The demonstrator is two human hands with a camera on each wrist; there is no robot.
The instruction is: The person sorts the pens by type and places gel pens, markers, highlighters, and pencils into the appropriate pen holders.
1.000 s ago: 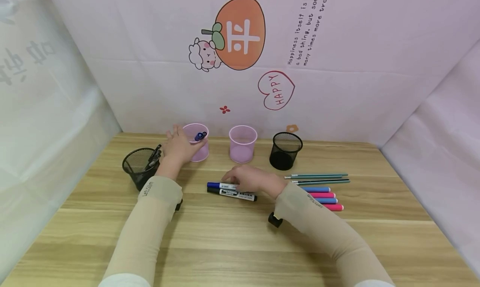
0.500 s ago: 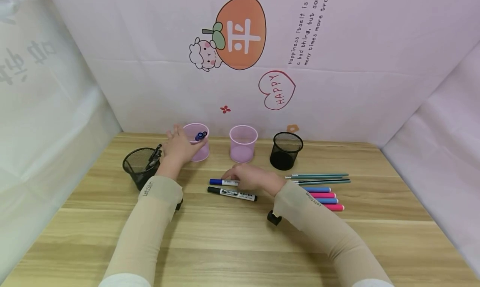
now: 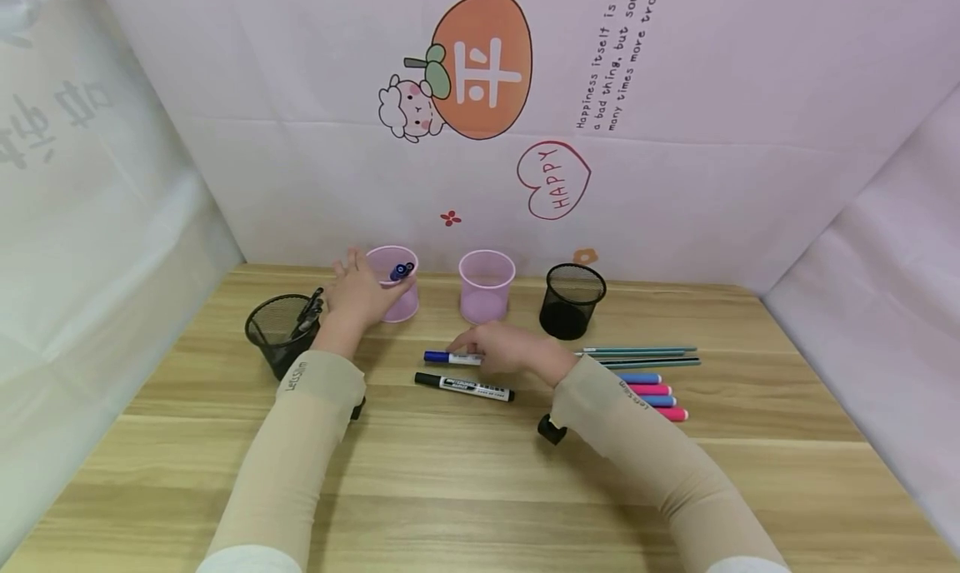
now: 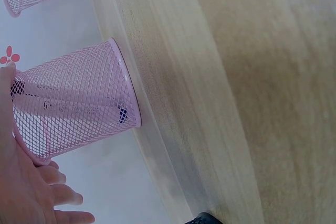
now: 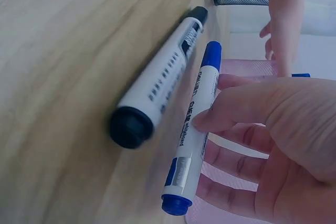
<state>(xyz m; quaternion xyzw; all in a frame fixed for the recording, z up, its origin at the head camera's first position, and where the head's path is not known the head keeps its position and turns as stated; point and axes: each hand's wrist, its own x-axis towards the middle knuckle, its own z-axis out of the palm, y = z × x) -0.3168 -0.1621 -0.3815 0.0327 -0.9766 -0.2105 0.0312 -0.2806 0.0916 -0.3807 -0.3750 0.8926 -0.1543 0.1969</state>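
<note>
In the right wrist view, my right hand [image 5: 262, 135] pinches a white whiteboard marker [image 5: 190, 129] with blue ends between thumb and fingers; its blue cap [image 3: 437, 356] points left. Close in front lies a white marker [image 3: 465, 386] with black ends, labelled as a whiteboard marker. My left hand [image 3: 360, 294] rests at the rim of the left pink mesh pen cup [image 4: 79, 98], thumb along the front rim, the other fingers stretched out straight past its side. Inside that cup stand blue-ended markers [image 3: 401, 271], seen through the mesh in the left wrist view.
A tilted black mesh cup [image 3: 273, 323] with black pens stands left of my left hand. Another pink cup [image 3: 486, 288] and a black mesh cup [image 3: 572, 302] stand at the back. Thin teal sticks [image 3: 637, 352] and blue and pink pens [image 3: 660, 390] lie at right.
My right hand has drawn the blue-ended marker back and slightly right, away from the black-ended one that lay beside it. My left hand has stayed at the pink cup.
</note>
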